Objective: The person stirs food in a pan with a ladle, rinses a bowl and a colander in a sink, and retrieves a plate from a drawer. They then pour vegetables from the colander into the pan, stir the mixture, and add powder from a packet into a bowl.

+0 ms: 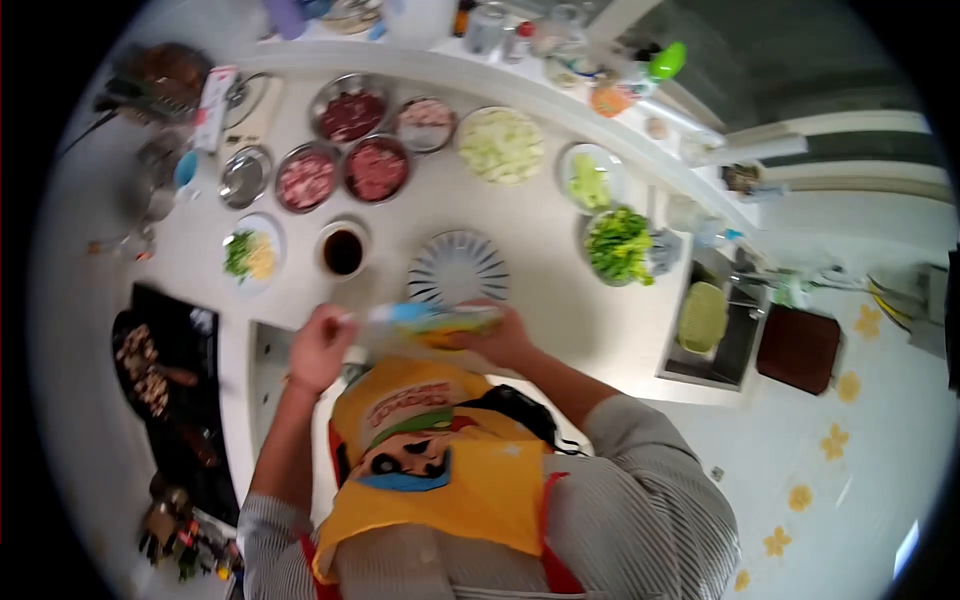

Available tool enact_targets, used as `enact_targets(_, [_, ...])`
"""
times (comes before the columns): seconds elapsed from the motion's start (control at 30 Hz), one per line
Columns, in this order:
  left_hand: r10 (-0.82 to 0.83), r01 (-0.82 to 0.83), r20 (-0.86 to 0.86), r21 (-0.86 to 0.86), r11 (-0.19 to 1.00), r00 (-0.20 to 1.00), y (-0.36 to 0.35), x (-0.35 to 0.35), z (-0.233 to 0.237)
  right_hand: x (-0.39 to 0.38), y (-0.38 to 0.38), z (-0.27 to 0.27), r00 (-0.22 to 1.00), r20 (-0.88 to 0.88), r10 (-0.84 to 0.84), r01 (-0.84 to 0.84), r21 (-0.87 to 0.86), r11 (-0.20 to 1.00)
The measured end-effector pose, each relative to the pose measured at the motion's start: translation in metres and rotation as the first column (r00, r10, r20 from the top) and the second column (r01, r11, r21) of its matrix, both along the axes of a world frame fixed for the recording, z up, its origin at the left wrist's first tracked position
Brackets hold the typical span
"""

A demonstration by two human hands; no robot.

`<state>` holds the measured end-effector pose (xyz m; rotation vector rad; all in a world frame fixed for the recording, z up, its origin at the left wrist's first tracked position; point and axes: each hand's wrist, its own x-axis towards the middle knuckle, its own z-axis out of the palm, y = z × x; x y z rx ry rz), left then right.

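A plastic packet (425, 322), blue, yellow and partly clear, is stretched sideways between my hands just above the counter's front edge. My right hand (497, 338) is wrapped round its right end. At the left, my left hand (321, 347) is closed with fingers pinched on the packet's pale end; blur hides the exact grip. Directly beyond the packet lies a white plate with dark stripes (458, 268), its near rim partly covered. To the left of that plate stands a bowl of dark liquid (343, 251).
Metal bowls of raw meat (376, 168) and a bowl of chopped pale vegetable (500, 145) stand at the back. Leafy greens (620, 245) sit near the sink (735, 325). A plate of chopped garnish (253, 254) is on the left, beside a dark stove (180, 390) with a pan.
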<state>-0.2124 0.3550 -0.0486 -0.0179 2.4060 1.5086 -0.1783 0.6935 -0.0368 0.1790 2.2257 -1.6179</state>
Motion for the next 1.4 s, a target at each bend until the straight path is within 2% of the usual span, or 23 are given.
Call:
enact_targets(0.07, [-0.132,0.127,0.013,-0.368,0.921,0.991,0.016,-0.008,-0.010,0.019,0.024,-0.023,0.994,0.058,-0.092,0.100,-0.153,0.983])
enact_targets(0.1, [-0.156,0.128,-0.033,-0.423,0.897,0.987,0.015,-0.009,-0.039,0.027,0.036,-0.028,0.994,-0.019,-0.104,0.101,-0.103,0.989])
enact_targets(0.17, [-0.219,0.157,-0.081,-0.467,0.870,0.972,0.012,-0.010,-0.085,0.038,0.053,-0.014,0.972,-0.117,-0.205,0.184,-0.173,0.968])
enact_targets(0.23, [-0.268,0.152,-0.111,-0.592,0.791,0.957,0.016,-0.016,-0.110,0.059,0.063,-0.007,0.940,-0.060,-0.337,0.317,-0.221,0.922])
enact_targets(0.27, [-0.324,0.196,-0.127,-0.575,0.795,0.938,0.017,-0.011,-0.118,0.072,0.076,-0.001,0.903,-0.002,-0.429,0.413,-0.266,0.871])
enact_targets(0.3, [-0.343,0.158,-0.226,-0.579,0.800,0.912,0.013,-0.003,-0.122,0.090,0.091,-0.011,0.895,-0.038,-0.444,0.422,-0.250,0.871])
enact_targets(0.33, [-0.355,0.112,-0.327,-0.578,0.808,0.876,0.023,-0.012,-0.125,0.095,0.096,0.012,0.843,-0.122,-0.524,0.470,-0.306,0.828])
enact_targets(0.4, [-0.397,0.174,-0.327,-0.543,0.822,0.857,0.062,-0.024,-0.081,0.123,0.119,0.026,0.763,-0.062,-0.643,0.563,-0.425,0.709])
enact_targets(0.47, [-0.419,0.213,-0.311,-0.526,0.823,0.853,0.097,-0.023,-0.015,0.156,0.148,0.033,0.728,-0.028,-0.685,0.631,-0.360,0.687])
enact_targets(0.53, [-0.560,0.473,-0.212,-0.350,0.809,0.801,0.176,-0.059,0.047,0.168,0.188,0.033,0.692,-0.038,-0.721,0.675,-0.320,0.665])
enact_targets(0.6, [-0.655,0.525,-0.408,-0.393,0.755,0.636,0.262,-0.090,0.080,0.186,0.223,0.027,0.624,-0.069,-0.778,0.708,-0.370,0.601])
enact_targets(0.67, [-0.696,0.532,-0.547,-0.456,0.714,0.466,0.362,-0.124,0.075,0.206,0.262,0.025,0.603,-0.095,-0.792,0.727,-0.344,0.595])
enact_targets(0.73, [-0.768,0.590,-0.548,-0.515,0.622,0.331,0.470,-0.159,0.043,0.226,0.308,0.017,0.612,-0.169,-0.772,0.740,-0.222,0.635])
enact_targets(0.8, [-0.857,0.629,-0.476,-0.609,0.483,0.196,0.570,-0.190,-0.007,0.241,0.344,0.014,0.542,-0.106,-0.833,0.783,-0.297,0.547])
enact_targets(0.9, [-0.912,0.617,-0.396,-0.692,0.374,0.108,0.680,-0.216,-0.086,0.279,0.399,-0.007,0.525,-0.141,-0.839,0.833,-0.117,0.541])
enact_targets(0.97, [-0.975,0.567,-0.220,-0.801,0.192,0.019,0.719,-0.219,-0.113,0.296,0.423,-0.009,0.531,-0.135,-0.837,0.840,-0.046,0.540])
enact_targets(1.03, [-0.982,0.493,-0.186,-0.856,0.153,-0.017,0.737,-0.222,-0.117,0.304,0.436,-0.007,0.357,-0.027,-0.934,0.914,-0.194,0.355])
enact_targets(1.1, [-0.989,0.417,-0.140,-0.903,0.106,-0.052,0.741,-0.223,-0.119,0.308,0.444,-0.008,0.314,0.015,-0.949,0.919,-0.255,0.300])
enact_targets(1.17, [-0.948,0.398,-0.169,-0.916,0.050,-0.269,0.737,-0.237,-0.115,0.312,0.451,-0.013,0.284,0.064,-0.957,0.917,-0.309,0.251])
enact_targets(1.2, [-0.951,0.388,-0.161,-0.920,0.048,-0.263,0.730,-0.239,-0.110,0.313,0.454,-0.017,0.293,0.066,-0.954,0.912,-0.321,0.257])
enact_targets(1.3, [-0.924,0.397,-0.374,-0.862,0.314,-0.082,0.688,-0.237,-0.073,0.297,0.462,-0.016,0.353,0.017,-0.936,0.880,-0.347,0.325])
enact_targets(1.33, [-0.926,0.375,-0.372,-0.869,0.323,-0.062,0.664,-0.230,-0.054,0.287,0.462,-0.012,0.381,0.023,-0.924,0.876,-0.328,0.353])
enact_targets(1.4, [-0.895,0.446,-0.306,-0.785,0.431,0.326,0.603,-0.207,-0.015,0.265,0.458,-0.004,0.450,0.027,-0.893,0.850,-0.321,0.418])
